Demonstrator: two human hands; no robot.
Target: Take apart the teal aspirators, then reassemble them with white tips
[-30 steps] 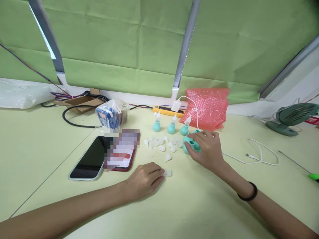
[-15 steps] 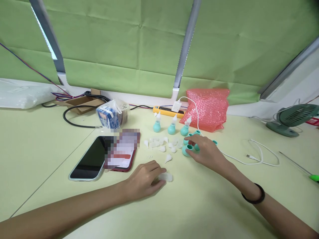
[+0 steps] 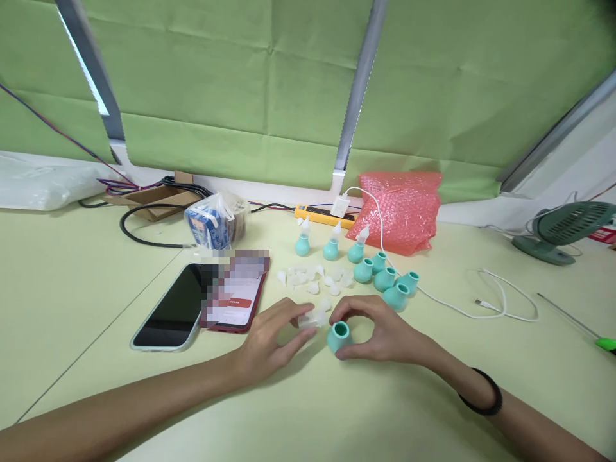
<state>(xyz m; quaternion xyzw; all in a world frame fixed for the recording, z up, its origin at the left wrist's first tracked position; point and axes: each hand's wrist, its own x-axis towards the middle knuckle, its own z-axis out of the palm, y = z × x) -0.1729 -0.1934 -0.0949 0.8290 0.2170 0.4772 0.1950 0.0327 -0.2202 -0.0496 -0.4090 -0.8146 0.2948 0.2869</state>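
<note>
Head view: 2 phones (image 3: pixel 166 308) lie beside the left hand (image 3: pixel 269 337), whose fingertips pinch a clear tube (image 3: pixel 312 319). White tips (image 3: pixel 313 288) lie scattered beyond. The right hand (image 3: pixel 387 330) clamps a teal bulb (image 3: pixel 339 344), mouth up, just right of the tube. 5 loose bulbs (image 3: pixel 394 299) and a white cable (image 3: pixel 452 309) lie beyond the right wrist. A seam (image 3: pixel 96 340) crosses the tabletop (image 3: pixel 337 417) at left; its surface stretches nearward between both forearms.

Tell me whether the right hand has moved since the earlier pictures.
Yes: against the yellow power strip, the right hand has come toward the person and left, holding a teal bulb.
</note>
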